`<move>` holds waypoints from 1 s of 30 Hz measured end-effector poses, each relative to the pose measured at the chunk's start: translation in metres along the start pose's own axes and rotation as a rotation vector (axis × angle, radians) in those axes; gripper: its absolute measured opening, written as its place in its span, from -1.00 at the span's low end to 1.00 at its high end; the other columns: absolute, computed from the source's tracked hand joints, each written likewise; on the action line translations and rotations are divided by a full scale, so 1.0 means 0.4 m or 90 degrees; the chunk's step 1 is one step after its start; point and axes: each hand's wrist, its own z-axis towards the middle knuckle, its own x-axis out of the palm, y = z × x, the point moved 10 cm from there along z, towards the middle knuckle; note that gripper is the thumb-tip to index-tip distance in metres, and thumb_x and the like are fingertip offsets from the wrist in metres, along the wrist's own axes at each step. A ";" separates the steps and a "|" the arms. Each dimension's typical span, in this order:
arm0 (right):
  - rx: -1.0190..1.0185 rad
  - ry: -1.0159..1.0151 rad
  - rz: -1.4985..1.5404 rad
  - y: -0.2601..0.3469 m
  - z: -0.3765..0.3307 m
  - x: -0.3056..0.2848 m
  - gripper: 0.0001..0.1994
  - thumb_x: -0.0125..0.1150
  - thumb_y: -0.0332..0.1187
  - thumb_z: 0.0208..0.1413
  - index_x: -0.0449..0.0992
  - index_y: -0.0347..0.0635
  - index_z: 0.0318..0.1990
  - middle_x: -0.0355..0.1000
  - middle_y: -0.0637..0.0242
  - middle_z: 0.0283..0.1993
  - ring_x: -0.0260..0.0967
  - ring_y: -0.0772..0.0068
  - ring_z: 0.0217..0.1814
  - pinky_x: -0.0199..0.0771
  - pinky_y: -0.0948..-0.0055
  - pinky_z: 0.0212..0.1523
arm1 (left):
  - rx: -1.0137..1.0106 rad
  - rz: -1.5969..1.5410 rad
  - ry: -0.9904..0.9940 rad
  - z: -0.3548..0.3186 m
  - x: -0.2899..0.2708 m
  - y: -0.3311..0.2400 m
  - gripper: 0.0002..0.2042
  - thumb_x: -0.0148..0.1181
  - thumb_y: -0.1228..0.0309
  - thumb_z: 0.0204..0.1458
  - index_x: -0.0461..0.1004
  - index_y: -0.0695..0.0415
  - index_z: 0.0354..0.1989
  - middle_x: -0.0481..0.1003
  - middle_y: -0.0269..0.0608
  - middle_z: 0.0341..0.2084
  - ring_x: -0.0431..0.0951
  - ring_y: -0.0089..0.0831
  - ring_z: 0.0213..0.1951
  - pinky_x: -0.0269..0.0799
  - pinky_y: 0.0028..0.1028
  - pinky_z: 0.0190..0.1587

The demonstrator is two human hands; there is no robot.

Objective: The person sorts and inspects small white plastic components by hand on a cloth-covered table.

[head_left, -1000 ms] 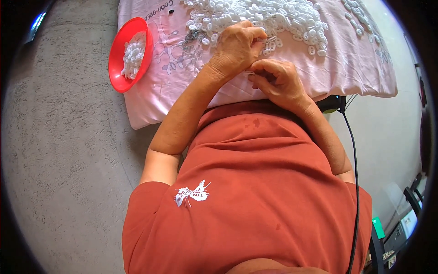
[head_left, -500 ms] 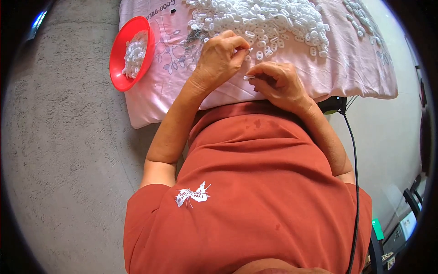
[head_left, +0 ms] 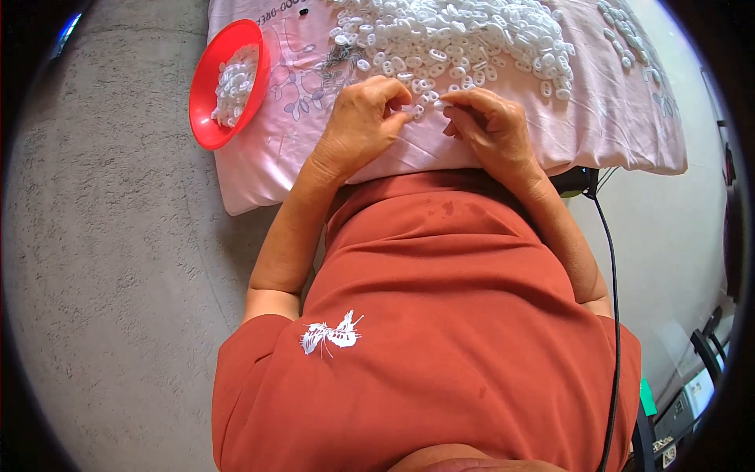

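Note:
A large heap of small white oval plastic pieces with two holes (head_left: pixel 464 39) lies on a pink patterned cloth (head_left: pixel 259 177). My left hand (head_left: pixel 358 126) is at the heap's near edge, thumb and forefinger pinched around a small whitish piece (head_left: pixel 408 114), mostly hidden by the fingertips. Facing it, my right hand (head_left: pixel 497 134) grips a white oval piece (head_left: pixel 440 104) between thumb and forefinger. The two pinches are a short gap apart, with a few loose ovals just beyond them.
To the left, a red bowl (head_left: pixel 203 86) holds a pile of whitish small pieces (head_left: pixel 234 88). More pale ovals (head_left: pixel 625 35) are scattered at the cloth's far right. A black cable (head_left: pixel 612 275) runs down on the right.
My left hand has drawn back toward me and slightly left. My right hand has risen a little toward the heap, its white piece now held out at the fingertips.

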 end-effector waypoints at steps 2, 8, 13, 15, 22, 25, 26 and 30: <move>0.014 -0.001 0.001 -0.001 -0.002 -0.001 -0.84 0.20 -0.59 0.05 0.55 -0.32 -0.18 0.50 0.28 -0.36 0.49 0.59 -0.40 0.47 0.64 -0.40 | -0.006 -0.012 -0.033 -0.003 -0.013 0.010 -0.89 0.27 0.54 -0.08 0.52 0.24 -0.36 0.51 -0.18 -0.46 0.52 -0.40 -0.45 0.41 -0.47 -0.38; -0.087 0.018 -0.145 0.044 0.001 0.012 -0.85 0.23 -0.57 0.01 0.58 -0.24 -0.24 0.47 0.25 -0.34 0.47 0.48 -0.41 0.43 0.54 -0.41 | 0.028 -0.014 -0.033 -0.006 0.011 -0.015 -0.90 0.25 0.56 -0.07 0.54 0.21 -0.34 0.51 -0.18 -0.46 0.53 -0.40 -0.42 0.41 -0.46 -0.37; -0.134 0.017 -0.217 0.048 -0.005 0.025 -0.87 0.23 -0.53 0.00 0.59 -0.21 -0.26 0.45 0.22 -0.30 0.47 0.32 -0.38 0.44 0.47 -0.39 | 0.017 0.006 -0.034 -0.009 0.018 -0.009 -0.89 0.26 0.54 -0.08 0.51 0.24 -0.36 0.50 -0.14 -0.47 0.53 -0.38 -0.42 0.41 -0.44 -0.37; -0.170 0.002 -0.251 0.059 -0.007 0.027 -0.84 0.22 -0.53 -0.01 0.59 -0.20 -0.24 0.44 0.21 -0.30 0.47 0.29 -0.38 0.44 0.43 -0.38 | 0.013 0.007 -0.035 -0.012 0.014 -0.008 -0.89 0.26 0.53 -0.08 0.50 0.25 -0.37 0.50 -0.13 -0.48 0.53 -0.37 -0.43 0.41 -0.43 -0.37; -0.105 0.007 -0.222 0.050 0.004 0.021 -0.82 0.24 -0.53 -0.02 0.59 -0.19 -0.21 0.43 0.26 -0.33 0.43 0.37 -0.44 0.41 0.48 -0.43 | -0.198 -0.274 -0.017 -0.043 0.049 0.074 -0.93 0.19 0.53 0.04 0.48 0.26 -0.36 0.53 -0.22 -0.48 0.53 -0.57 -0.43 0.45 -0.56 -0.36; -0.128 0.022 -0.206 0.059 0.000 0.025 -0.83 0.27 -0.52 -0.03 0.59 -0.20 -0.23 0.43 0.28 -0.36 0.41 0.42 -0.48 0.38 0.50 -0.45 | -0.273 -0.537 -0.019 -0.063 0.095 0.082 -0.93 0.14 0.52 0.12 0.46 0.27 -0.29 0.53 -0.25 -0.44 0.53 -0.58 -0.40 0.47 -0.62 -0.33; -0.113 0.031 -0.192 0.057 0.001 0.024 -0.84 0.28 -0.53 -0.03 0.58 -0.21 -0.24 0.44 0.27 -0.37 0.41 0.43 -0.48 0.37 0.50 -0.45 | -0.281 -0.628 -0.022 -0.068 0.108 0.074 -0.92 0.12 0.52 0.15 0.45 0.27 -0.25 0.53 -0.25 -0.41 0.54 -0.56 -0.39 0.48 -0.63 -0.31; -0.102 0.046 -0.153 0.039 0.001 0.023 -0.87 0.29 -0.55 -0.03 0.57 -0.25 -0.28 0.44 0.27 -0.41 0.42 0.43 -0.47 0.37 0.51 -0.45 | -0.295 -0.688 -0.048 -0.075 0.119 0.060 -0.93 0.12 0.55 0.13 0.44 0.30 -0.26 0.53 -0.20 -0.43 0.57 -0.54 -0.39 0.53 -0.59 -0.34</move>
